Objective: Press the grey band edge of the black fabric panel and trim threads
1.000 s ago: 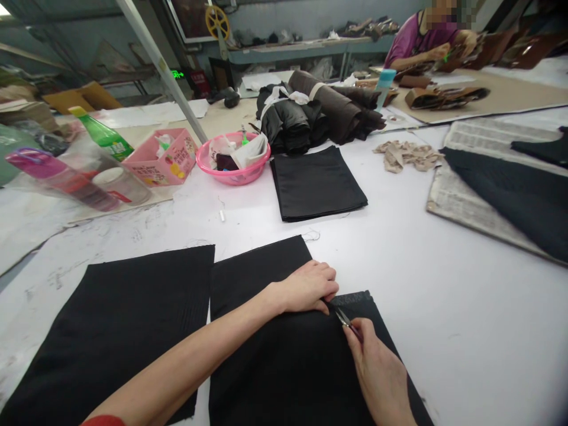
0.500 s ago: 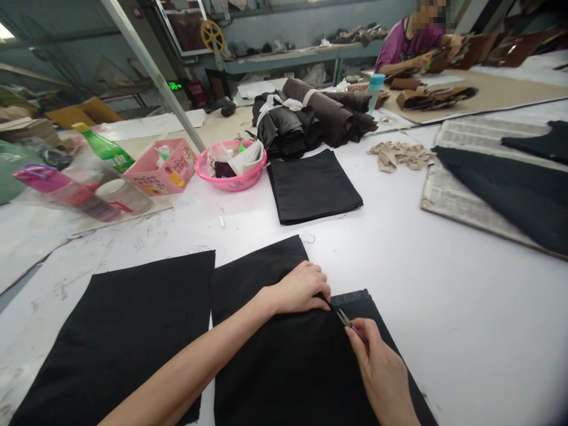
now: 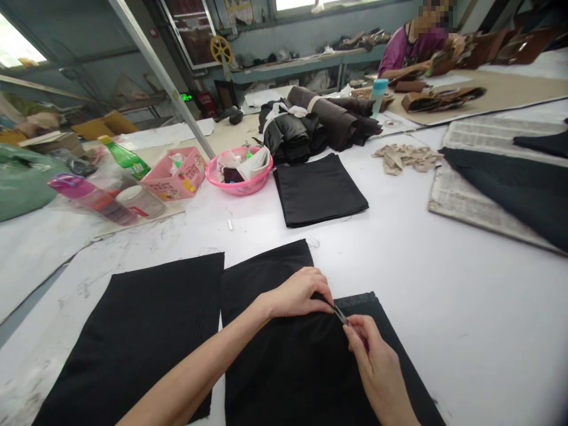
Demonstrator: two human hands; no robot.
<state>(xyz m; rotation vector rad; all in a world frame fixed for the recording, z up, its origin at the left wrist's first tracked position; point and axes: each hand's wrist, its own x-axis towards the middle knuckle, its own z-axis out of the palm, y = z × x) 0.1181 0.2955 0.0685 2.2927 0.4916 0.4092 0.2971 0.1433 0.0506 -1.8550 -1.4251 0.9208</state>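
My left hand (image 3: pixel 304 291) pinches an edge of the black fabric (image 3: pixel 288 367) and lifts it slightly off the table. In my right hand (image 3: pixel 375 349) is a small pair of thread snips (image 3: pixel 341 315), closed around by the fingers. Their metal tips meet the fabric edge just beside my left fingertips. A dark patterned strip (image 3: pixel 355 299) shows along the fabric's far edge, right of the snips. Another black fabric piece (image 3: pixel 146 337) lies flat to the left.
Beyond my hands lies a stack of black fabric squares (image 3: pixel 322 189). A pink basket (image 3: pixel 239 177), a pink box (image 3: pixel 175 174) and a green bottle (image 3: pixel 124 157) stand at the back left. Rolled dark material (image 3: pixel 328 115) lies behind. A co-worker (image 3: pixel 412 50) sits at the far right.
The view has shifted a little, so things sit further right in it. The snips' blades have closed together and their tips now reach the fabric edge by my left fingers.
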